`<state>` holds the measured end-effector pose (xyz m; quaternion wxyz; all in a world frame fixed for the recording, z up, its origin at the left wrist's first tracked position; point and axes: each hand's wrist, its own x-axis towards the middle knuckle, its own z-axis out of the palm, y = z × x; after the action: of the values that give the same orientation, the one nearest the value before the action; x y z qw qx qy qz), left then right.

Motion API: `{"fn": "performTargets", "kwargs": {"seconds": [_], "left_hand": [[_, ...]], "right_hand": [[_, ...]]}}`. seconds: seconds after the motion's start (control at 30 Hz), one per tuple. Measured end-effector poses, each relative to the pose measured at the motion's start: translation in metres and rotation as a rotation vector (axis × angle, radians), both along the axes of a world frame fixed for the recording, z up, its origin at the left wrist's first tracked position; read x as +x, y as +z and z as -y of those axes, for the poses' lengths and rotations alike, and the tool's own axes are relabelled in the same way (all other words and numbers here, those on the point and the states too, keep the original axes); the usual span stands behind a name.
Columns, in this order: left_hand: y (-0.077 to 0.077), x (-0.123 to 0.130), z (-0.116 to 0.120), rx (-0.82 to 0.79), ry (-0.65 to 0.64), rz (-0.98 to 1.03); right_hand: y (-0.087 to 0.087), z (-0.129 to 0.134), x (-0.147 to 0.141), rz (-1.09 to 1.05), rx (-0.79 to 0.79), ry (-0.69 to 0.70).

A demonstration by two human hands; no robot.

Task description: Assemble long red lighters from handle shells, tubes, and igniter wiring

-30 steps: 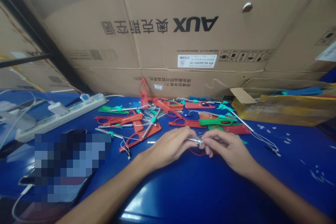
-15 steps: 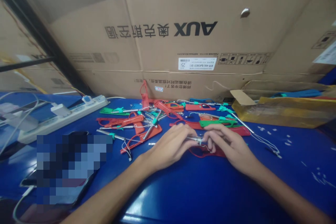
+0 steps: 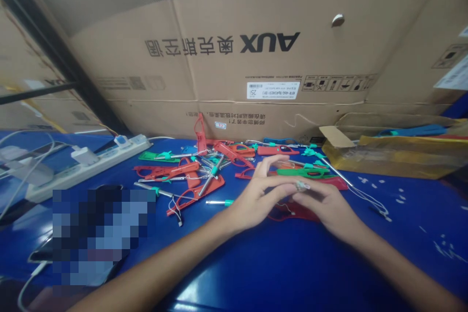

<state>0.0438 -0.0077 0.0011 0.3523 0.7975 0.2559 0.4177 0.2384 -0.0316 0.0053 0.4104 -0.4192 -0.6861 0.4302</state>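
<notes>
My left hand (image 3: 252, 200) and my right hand (image 3: 331, 207) meet above the table. Thumbs and fingers of both close on a small pale part (image 3: 301, 185), mostly hidden, so its exact kind is unclear. Just below them lies a red plastic casing (image 3: 294, 212), partly covered by my right hand, with a thin white wire beside it. Behind my fingers is a green casing (image 3: 303, 172). A metal tube with a teal end (image 3: 215, 203) rests left of my left hand.
Several red and orange casings (image 3: 208, 187) and metal tubes with teal pieces and wires lie heaped at the back. A power strip (image 3: 109, 160) and a blurred-out phone (image 3: 98, 239) are at left. An open cardboard box (image 3: 398, 153) stands right, before a large carton (image 3: 219, 5).
Both hands have risen slightly and drawn together, the left moving right. The small part is now pinched higher up, and the tube by my left wrist shows more.
</notes>
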Motion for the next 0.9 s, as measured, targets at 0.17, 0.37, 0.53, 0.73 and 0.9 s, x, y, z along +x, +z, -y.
{"fn": "performTargets", "kwargs": {"seconds": [0.17, 0.37, 0.53, 0.73, 0.9], "left_hand": [[-0.011, 0.008, -0.007, 0.040, 0.167, 0.001], [-0.025, 0.000, -0.006, 0.230, 0.336, -0.430], [-0.029, 0.002, -0.005, 0.250, 0.352, -0.546], [-0.026, 0.000, -0.004, 0.264, 0.291, -0.490], [-0.026, -0.003, 0.000, 0.266, 0.230, -0.461]], "right_hand": [[0.000, -0.012, 0.018, 0.090, 0.078, -0.077], [0.001, -0.031, 0.042, 0.443, 0.296, 0.043], [-0.008, -0.027, 0.045, 0.473, 0.337, 0.082], [-0.011, -0.013, 0.042, 0.486, 0.303, 0.069], [-0.022, -0.011, 0.041, 0.499, 0.184, 0.095]]}}
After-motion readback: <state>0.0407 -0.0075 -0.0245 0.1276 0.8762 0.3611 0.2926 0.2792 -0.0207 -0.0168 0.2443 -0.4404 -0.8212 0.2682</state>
